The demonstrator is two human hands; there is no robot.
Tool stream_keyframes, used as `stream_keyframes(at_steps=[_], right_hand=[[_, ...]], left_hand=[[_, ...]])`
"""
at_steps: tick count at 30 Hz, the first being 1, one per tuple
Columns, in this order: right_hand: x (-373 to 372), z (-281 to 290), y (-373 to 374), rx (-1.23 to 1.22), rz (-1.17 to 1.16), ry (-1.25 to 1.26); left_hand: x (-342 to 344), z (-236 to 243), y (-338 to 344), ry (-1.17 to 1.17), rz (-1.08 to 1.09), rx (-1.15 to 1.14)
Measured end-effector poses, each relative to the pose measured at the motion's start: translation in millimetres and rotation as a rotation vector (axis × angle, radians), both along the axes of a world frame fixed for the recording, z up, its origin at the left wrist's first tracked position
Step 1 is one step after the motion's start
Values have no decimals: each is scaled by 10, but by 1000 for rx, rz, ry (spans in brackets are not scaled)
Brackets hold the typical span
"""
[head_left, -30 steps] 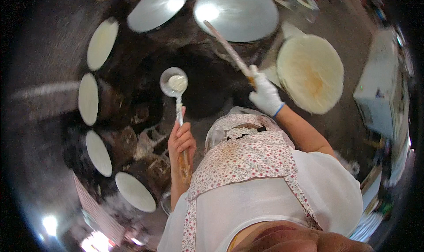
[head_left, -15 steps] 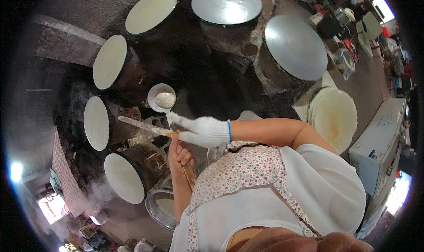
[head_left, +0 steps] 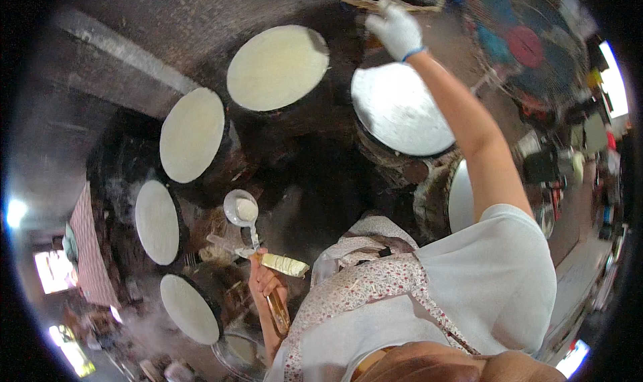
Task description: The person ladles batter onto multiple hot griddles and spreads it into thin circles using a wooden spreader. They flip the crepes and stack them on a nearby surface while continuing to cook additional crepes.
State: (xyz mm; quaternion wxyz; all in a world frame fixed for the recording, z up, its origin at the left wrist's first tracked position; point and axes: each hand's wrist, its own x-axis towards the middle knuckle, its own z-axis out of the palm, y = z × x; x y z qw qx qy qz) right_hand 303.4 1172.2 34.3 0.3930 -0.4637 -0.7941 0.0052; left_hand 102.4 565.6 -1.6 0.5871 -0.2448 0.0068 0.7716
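My bare left hand (head_left: pixel 268 281) is closed around two handles at once. One belongs to a ladle (head_left: pixel 234 208) with white batter in its bowl and a pale wrapped grip; the other is the wooden handle of a long flat spatula (head_left: pixel 278 313). My right hand (head_left: pixel 396 34), in a white knitted glove, stretches far forward to the near rim of a woven basket (head_left: pixel 429 0). Its thumb and fingers look apart, slightly blurred. Beneath that wrist lies a shiny bare round griddle (head_left: pixel 395 104). Round griddles with pale batter sheets, such as this sheet (head_left: pixel 278 67), curve along the left.
A large fan (head_left: pixel 526 50) stands at the far right, past the basket. Another bare griddle (head_left: pixel 461 198) is partly hidden by my right arm. A basin (head_left: pixel 238 355) sits at the lower left near my left forearm. Steam rises around the left griddles.
My right hand has let go of the ladle and reached far forward to the basket. The ladle is now in my left hand with the spatula. The view has shifted forward.
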Motion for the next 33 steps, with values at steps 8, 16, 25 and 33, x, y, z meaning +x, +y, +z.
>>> stream_keyframes(at_steps=[8, 16, 25, 33], right_hand=[[-621, 378, 1505, -181, -195, -378], [-397, 536, 988, 276, -70, -102], [912, -776, -2321, -194, 1002, -1032], [-659, -864, -1073, -339, 386, -627]], left_hand=[[60, 516, 461, 104, 52, -128], [-402, 420, 872, 104, -120, -212], [-578, 336, 909, 193, -226, -215], [-453, 413, 940, 199, -239, -114]])
